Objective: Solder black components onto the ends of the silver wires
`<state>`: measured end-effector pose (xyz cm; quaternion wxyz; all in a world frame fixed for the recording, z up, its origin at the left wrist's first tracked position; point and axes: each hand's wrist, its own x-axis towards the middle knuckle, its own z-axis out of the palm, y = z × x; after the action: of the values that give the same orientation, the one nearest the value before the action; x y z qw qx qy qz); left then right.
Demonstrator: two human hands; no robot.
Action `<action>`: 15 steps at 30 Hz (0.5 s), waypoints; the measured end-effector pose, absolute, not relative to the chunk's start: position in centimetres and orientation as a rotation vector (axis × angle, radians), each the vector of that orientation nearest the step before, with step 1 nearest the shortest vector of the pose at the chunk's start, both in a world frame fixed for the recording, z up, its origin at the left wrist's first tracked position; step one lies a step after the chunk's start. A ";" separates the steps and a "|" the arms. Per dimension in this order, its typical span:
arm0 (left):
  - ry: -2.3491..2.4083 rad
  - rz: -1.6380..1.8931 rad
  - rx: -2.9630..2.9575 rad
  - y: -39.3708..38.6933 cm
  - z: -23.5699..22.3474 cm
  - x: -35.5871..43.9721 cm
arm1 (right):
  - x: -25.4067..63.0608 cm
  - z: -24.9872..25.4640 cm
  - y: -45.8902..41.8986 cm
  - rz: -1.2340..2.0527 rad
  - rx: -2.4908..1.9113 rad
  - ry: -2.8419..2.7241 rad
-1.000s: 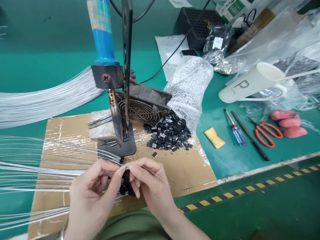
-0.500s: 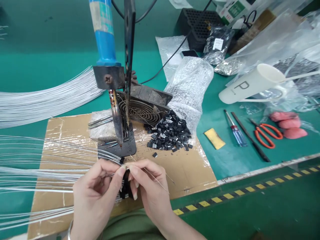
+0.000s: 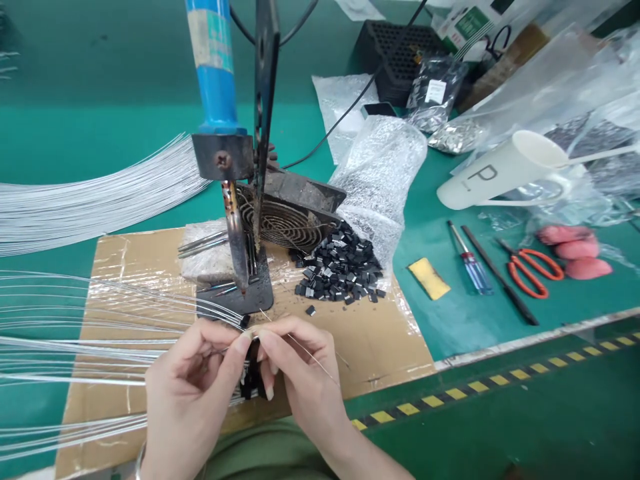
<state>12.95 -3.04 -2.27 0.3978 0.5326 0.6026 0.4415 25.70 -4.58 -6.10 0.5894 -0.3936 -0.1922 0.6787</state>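
My left hand [image 3: 193, 387] and my right hand [image 3: 295, 370] meet fingertip to fingertip over a taped cardboard sheet [image 3: 380, 340]. Both pinch a thin silver wire [image 3: 115, 343] that runs in from the left. Small black parts [image 3: 250, 383] sit between my palms, strung on wires. A fine wire end sticks out to the right past my right hand. Just behind my fingers stands a soldering iron [image 3: 235, 220] with a blue handle, clamped upright in a metal stand. A heap of small black components [image 3: 340, 267] lies to the right of it.
Bundles of silver wires [image 3: 90, 200] fan across the green bench at left. A small fan [image 3: 285, 217], bubble wrap [image 3: 380, 173], a white cup [image 3: 495, 173], a yellow sponge [image 3: 429, 277], a screwdriver [image 3: 470, 260], orange scissors [image 3: 533, 267] and pink pieces [image 3: 575, 250] lie to the right.
My hands have stayed pinched on the wire and shifted slightly; the view has drifted a little to the left.
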 end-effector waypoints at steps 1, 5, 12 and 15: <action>1.528 1.127 1.354 -3.1 -2.3 13.0 | 25.7 -6.1 -4.6 1.585 -0.914 -0.433; 1.552 1.148 1.366 -3.7 -2.8 12.9 | 25.3 -6.3 -4.7 1.577 -0.927 -0.389; 1.592 1.156 1.372 -3.6 -2.7 13.1 | 25.0 -6.6 -5.1 1.552 -0.976 -0.398; 1.590 1.152 1.356 -3.3 -2.5 13.2 | 25.2 -6.5 -5.0 1.556 -0.968 -0.414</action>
<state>13.21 -3.32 -2.48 0.3686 0.5283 0.6195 0.4487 25.17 -4.95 -6.47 0.5904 -0.4160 -0.1777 0.6684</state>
